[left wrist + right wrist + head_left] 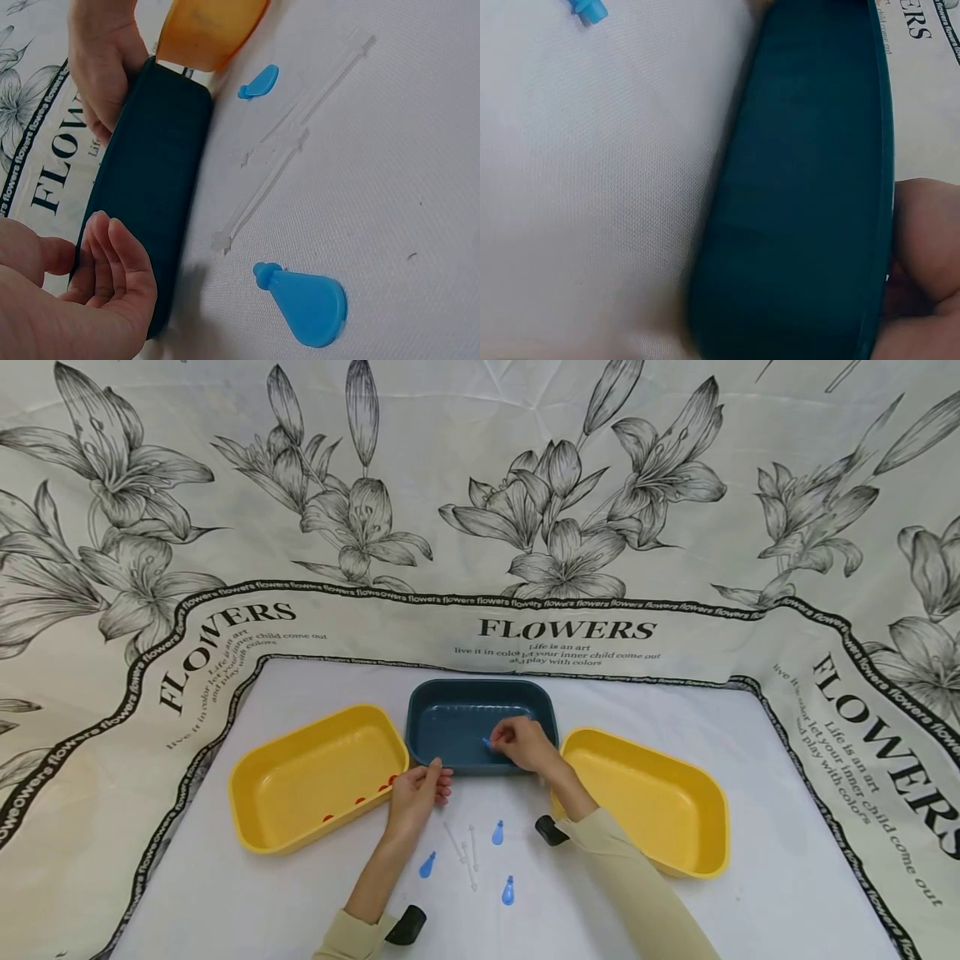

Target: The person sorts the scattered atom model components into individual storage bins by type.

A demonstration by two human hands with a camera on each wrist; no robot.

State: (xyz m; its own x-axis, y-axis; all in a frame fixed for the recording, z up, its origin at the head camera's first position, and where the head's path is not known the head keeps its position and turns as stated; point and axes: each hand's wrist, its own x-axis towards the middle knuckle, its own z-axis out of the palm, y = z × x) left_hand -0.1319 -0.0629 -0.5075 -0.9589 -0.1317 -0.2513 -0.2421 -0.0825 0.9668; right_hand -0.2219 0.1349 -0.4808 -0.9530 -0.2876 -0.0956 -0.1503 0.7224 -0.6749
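A dark teal tray (480,769) stands at the back centre of the table. My right hand (522,745) is over its inside, pinching a small blue teardrop-shaped piece (487,742). In the right wrist view the tray's wall hides most of that hand and the piece. At the tray's near left corner my left hand (414,793) holds the rim, its fingers (124,255) outside the wall and its thumb at the top edge. Three more blue teardrop-shaped pieces (508,891) lie on the white cloth, around some thin clear plastic sticks (453,842).
A yellow tray (247,827) stands to the left, with several small red pieces (327,817) along its near wall. Another yellow tray (720,852) stands to the right, partly behind my right forearm. Printed flower cloth (570,635) rises behind the table.
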